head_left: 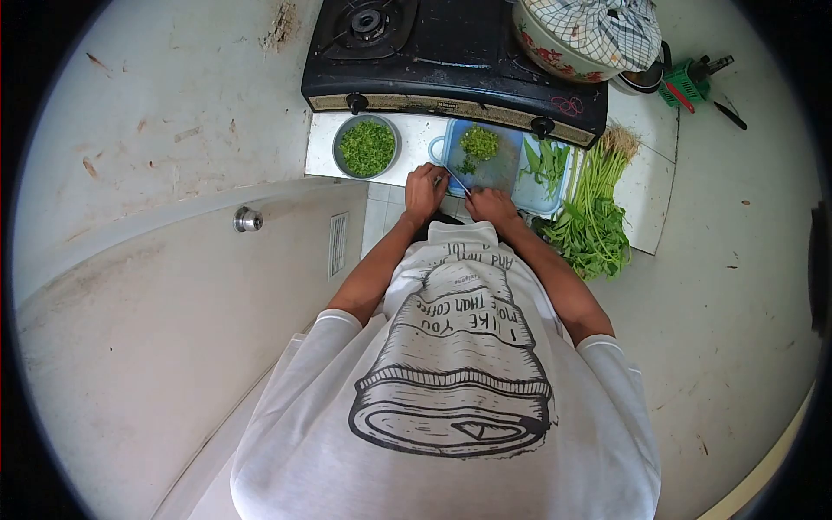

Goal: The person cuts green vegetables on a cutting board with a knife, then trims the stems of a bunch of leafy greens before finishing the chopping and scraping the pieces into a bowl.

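Note:
My right hand, at the near edge of a blue cutting board, is closed around a knife. The blade points up and left toward my left hand. That hand's fingers are curled by the blade's tip, beside the board's loop handle; whether they pinch the blade is too small to tell. On the board lie a heap of chopped greens and a smaller pile below it. Loose leaves rest on the board's right side. Left of it, a grey bowl holds finely chopped greens.
A long bunch of leafy stems with roots lies at the right, overhanging the counter's front. Behind the board stands a black gas stove with a cloth-covered floral pot. A green basket and another knife are far right.

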A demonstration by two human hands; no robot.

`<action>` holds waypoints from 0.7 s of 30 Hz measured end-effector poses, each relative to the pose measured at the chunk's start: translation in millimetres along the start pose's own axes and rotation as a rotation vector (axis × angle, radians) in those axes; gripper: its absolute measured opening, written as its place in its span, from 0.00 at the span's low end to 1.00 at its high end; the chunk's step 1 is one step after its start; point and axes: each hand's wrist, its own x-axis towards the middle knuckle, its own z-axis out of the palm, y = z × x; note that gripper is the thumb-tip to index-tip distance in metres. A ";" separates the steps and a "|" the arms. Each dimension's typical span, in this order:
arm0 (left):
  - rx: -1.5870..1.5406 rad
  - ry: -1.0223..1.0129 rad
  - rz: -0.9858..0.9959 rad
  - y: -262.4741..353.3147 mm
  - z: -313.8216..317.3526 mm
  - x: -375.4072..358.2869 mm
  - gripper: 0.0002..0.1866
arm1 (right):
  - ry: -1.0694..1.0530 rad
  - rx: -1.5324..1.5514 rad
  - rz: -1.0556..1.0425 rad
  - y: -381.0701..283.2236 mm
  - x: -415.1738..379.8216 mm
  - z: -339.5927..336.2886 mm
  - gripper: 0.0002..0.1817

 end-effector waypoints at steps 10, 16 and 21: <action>0.051 0.026 0.112 3.9 -4.8 -0.2 0.04 | 0.049 0.013 0.013 3.4 8.7 6.6 0.22; -0.022 -0.026 0.085 3.6 5.8 -1.7 0.05 | 0.105 0.018 0.006 9.7 0.0 5.0 0.20; -0.131 -0.016 -0.103 3.8 12.9 -2.5 0.06 | 0.089 0.041 -0.004 8.1 -5.6 1.7 0.20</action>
